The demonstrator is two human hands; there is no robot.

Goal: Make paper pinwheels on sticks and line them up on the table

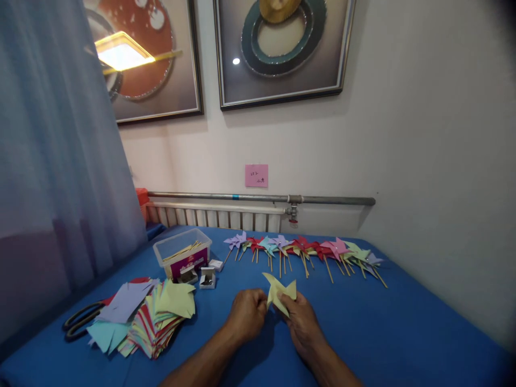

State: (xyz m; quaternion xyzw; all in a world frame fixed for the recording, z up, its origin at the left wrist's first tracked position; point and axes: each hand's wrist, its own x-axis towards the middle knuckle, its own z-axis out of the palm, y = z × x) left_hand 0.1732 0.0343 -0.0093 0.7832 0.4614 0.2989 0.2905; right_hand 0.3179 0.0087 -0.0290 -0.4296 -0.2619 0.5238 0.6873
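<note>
A pale yellow paper pinwheel with folded blades is held up over the blue-covered table. My right hand grips it from the right, with the thumb pressed on its middle. Close against its left edge is my left hand, fingers curled closed. Whatever those fingers hold, if anything, is hidden from view. Beyond both hands lies a row of finished pinwheels on wooden sticks, among them a pink pinwheel and a light blue pinwheel.
Cut paper sheets in several colours lie at left, partly covering scissors. Behind them stand a clear plastic box of wooden sticks and small white boxes, one an open box. A radiator and pipe run along the wall.
</note>
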